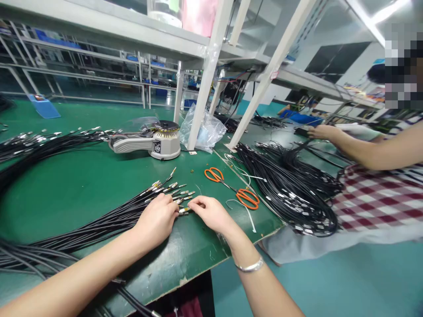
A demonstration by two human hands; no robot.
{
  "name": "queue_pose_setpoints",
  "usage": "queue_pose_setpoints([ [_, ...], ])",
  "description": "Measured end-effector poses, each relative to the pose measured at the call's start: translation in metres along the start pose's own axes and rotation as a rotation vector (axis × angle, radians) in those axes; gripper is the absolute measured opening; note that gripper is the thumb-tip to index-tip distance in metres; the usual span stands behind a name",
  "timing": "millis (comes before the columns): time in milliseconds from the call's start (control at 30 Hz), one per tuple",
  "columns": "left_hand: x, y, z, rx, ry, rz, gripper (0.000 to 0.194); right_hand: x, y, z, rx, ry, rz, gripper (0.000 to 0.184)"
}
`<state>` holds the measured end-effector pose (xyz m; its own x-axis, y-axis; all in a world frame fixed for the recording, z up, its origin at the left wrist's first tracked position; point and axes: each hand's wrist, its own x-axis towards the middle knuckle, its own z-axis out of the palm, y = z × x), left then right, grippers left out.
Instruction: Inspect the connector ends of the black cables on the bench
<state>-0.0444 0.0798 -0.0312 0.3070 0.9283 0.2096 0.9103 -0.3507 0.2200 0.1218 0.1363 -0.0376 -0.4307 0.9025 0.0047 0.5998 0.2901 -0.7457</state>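
- left hand [155,220] curls over the bundle of black cables [99,224], fingers pressed together;
- right hand [211,214] sits just beside it, fingers together at a metal cable tip [184,211]; cannot tell if they pinch it;
- the bundle lies on a green bench mat [66,198];
- orange scissors [231,187] lie near the right hand; a tape machine [145,141] stands beyond;
- a co-worker's hand [324,132] reaches past a heap of coiled cables [287,189]

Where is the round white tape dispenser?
In the head view, the dispenser sits on the green bench mat, beyond the left hand, beside a clear plastic bag.
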Motion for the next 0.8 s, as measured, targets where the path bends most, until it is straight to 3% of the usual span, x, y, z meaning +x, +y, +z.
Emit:
queue_pose_setpoints([
  [167,-0.02,0.006,-0.003,-0.198,0.031,-0.009,0.019,-0.031,-0.007,-0.012,0.263,-0.109,0.086,0.022],
  [267,-0.029,0.012,-0.004,-0.317,-0.013,0.006,0.017,-0.05,-0.01,-0.013,0.375,-0.125,0.161,0.018],
  [467,-0.035,0.019,-0.011,-0.521,-0.249,0.007,0.021,-0.076,-0.019,-0.007,0.378,-0.079,0.162,0.015],
  [800,-0.038,0.029,-0.022,-0.69,-0.382,-0.112,0.024,-0.095,-0.025,-0.005,0.324,-0.036,0.106,0.014],
])
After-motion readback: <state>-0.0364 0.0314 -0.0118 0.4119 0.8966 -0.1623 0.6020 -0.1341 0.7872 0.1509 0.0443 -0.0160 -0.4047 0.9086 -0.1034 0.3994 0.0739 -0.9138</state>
